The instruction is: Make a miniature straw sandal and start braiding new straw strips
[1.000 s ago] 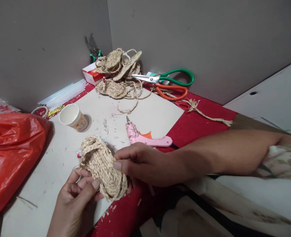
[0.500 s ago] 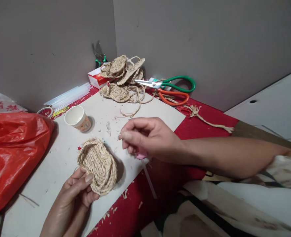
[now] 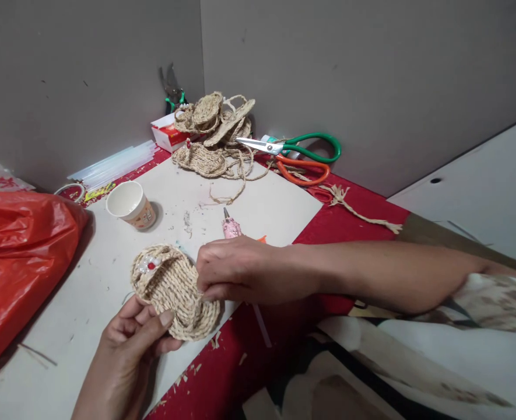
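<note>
A small woven straw slipper (image 3: 176,294) rests in my left hand (image 3: 137,332), whose thumb presses on the near edge of the sole with the fingers beneath. White beads and one red bead decorate the slipper's strap (image 3: 146,265). My right hand (image 3: 235,268) is closed at the slipper's right edge, fingertips pinched together against the straw; whatever is between them is hidden. Behind that hand lies a pink glue gun (image 3: 232,227), its metal nozzle pointing away and its body mostly covered. A clear glue stick (image 3: 262,326) shows on the near side of the hand.
A paper cup (image 3: 132,204) stands on the pale board (image 3: 78,280). More straw slippers (image 3: 200,158) are piled at the back beside large scissors (image 3: 284,147) with green and orange handles. Glue sticks (image 3: 113,166) and a red plastic bag (image 3: 25,268) lie left.
My right hand has moved left and down to the slipper's edge, uncovering the glue gun's nozzle. My left hand has turned the slipper, so its beaded strap now faces up.
</note>
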Tool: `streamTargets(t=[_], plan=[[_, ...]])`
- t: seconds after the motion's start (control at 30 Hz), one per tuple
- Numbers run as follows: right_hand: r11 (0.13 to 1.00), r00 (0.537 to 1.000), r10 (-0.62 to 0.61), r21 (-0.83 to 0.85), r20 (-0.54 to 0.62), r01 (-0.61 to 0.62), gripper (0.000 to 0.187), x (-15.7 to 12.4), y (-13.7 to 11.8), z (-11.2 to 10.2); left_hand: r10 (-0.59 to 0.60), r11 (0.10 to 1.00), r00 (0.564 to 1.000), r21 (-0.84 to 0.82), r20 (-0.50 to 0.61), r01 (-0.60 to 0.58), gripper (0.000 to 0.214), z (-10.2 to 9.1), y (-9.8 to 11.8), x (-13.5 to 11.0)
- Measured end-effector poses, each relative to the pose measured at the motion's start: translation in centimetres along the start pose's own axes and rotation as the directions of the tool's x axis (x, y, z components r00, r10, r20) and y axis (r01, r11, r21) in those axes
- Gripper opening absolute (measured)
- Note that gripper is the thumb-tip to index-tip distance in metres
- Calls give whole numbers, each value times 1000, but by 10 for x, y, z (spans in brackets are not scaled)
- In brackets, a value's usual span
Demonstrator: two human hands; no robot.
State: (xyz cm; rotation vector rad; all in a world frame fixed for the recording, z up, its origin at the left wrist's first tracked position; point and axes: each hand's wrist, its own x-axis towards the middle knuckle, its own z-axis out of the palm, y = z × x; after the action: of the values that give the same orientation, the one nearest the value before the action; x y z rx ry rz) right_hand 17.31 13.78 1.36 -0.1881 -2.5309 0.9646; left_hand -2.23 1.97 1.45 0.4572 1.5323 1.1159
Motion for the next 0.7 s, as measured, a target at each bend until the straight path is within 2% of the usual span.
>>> streamTargets(t=[0.13,0.23,0.3,0.4,0.47,0.57,0.7], plan=[[991,992,128,30,14,-128,16,1,2,5,-17,1000,1000,-2,4,17,48,0,-4,2],[987,988,152,41,21,-153,12,0,1,4,-13,1000,1000,-8,-4,13,48,0,-4,3],[993,993,117,21,-7,-116,14,-1,-2,2,2,1000,1000,-20,-22,-2,47,-1,-3,3],[1000,994,-13,-21,-108,11,26,-4,-9,-3,-2,999,1000,-49,-29,1,47,-3,-2,5],[994,987,-96,-65,-126,89,32,-5,-14,-3,-6,998,1000,-68,-17,5,46,-3,-2,6],[969,990,-136,-212,-37,125,34,-3,-17,1,34,995,999,-93,0,-34,40,-2,-6,9],[912,995,-68,-399,73,91,18,3,-15,11,77,992,997,-99,24,-74,46,-2,-18,12]])
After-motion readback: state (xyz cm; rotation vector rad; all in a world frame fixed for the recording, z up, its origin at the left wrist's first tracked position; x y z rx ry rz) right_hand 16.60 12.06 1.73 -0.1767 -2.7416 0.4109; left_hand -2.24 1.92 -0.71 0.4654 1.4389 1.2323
